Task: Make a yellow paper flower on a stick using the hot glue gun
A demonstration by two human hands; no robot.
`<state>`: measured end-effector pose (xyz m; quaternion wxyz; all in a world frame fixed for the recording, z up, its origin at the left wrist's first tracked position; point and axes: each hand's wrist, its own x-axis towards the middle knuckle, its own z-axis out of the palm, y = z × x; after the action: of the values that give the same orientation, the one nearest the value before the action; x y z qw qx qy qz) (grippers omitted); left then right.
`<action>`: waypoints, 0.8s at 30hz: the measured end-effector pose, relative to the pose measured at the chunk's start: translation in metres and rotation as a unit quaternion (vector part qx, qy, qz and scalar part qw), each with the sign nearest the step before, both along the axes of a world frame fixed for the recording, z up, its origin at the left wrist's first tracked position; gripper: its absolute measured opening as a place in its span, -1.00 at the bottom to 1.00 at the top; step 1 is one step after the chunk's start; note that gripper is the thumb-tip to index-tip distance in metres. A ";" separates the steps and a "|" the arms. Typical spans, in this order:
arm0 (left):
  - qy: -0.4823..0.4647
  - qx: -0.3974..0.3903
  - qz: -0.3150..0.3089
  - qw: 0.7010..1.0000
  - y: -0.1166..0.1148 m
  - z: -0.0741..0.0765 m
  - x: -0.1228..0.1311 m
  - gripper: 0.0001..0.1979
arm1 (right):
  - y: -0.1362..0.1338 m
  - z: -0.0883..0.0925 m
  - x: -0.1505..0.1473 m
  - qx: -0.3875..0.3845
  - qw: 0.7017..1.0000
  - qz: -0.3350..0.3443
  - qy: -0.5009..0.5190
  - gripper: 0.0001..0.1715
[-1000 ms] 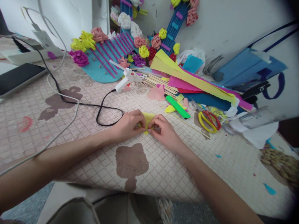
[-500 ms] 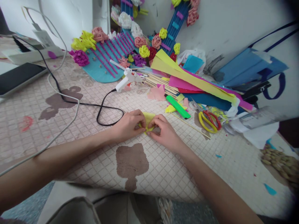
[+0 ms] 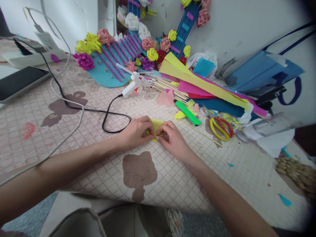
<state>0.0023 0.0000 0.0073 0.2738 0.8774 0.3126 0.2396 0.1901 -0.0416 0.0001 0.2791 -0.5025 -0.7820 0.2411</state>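
Note:
My left hand [image 3: 135, 132] and my right hand [image 3: 173, 140] meet at the middle of the table, both with fingers pinched on a small yellow paper piece [image 3: 156, 125] that rests on the quilted tablecloth [image 3: 98, 154]. Most of the paper is hidden under my fingertips. A white glue gun [image 3: 134, 84] lies beyond my hands, its black cord [image 3: 108, 113] looping just left of my left hand.
A green marker [image 3: 188, 113] and yellow-and-red scissors [image 3: 219, 127] lie to the right. Coloured paper sheets [image 3: 197, 84], wooden sticks [image 3: 168, 89] and blue boards with paper flowers [image 3: 116, 56] crowd the back. A dark tablet [image 3: 19, 82] lies far left.
Hardly anything has moved; my right fingers shifted slightly on the yellow paper while both hands kept their pinch.

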 end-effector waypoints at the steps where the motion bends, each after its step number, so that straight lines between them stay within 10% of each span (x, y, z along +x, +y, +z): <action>1: 0.000 -0.001 -0.001 1.000 0.000 0.000 0.000 -0.95 | 0.000 0.000 0.000 0.000 1.000 0.000 0.001 -0.87; 24: 0.004 0.004 0.002 1.000 0.001 -0.002 0.000 -0.97 | -0.001 0.002 0.001 -0.016 1.000 -0.001 0.008 -0.95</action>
<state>0.0022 0.0007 0.0050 0.2690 0.8785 0.3149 0.2381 0.1910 -0.0430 0.0024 0.2775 -0.5058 -0.7753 0.2571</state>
